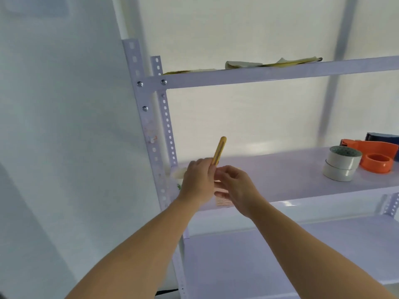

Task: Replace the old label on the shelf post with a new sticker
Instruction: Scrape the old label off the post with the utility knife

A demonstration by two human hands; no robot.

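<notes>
My left hand [197, 183] grips the lower end of a yellow utility knife [219, 150], which points upward in front of the middle shelf. My right hand [236, 188] is beside it with its fingertips curled at the knife's lower end. To the left stands the white perforated shelf post [151, 117]. On it, a little above my hands, is a worn label remnant [151, 138] with small orange marks. A small printed sticker [223, 200] shows on the shelf's front edge just below my hands.
Two stacked rolls of white tape [341, 164] and an orange tape dispenser [376, 155] sit at the right of the middle shelf [280, 169]. Yellowish cloths [259, 64] lie on the top shelf. A pale roll [178, 174] is partly hidden behind my left hand.
</notes>
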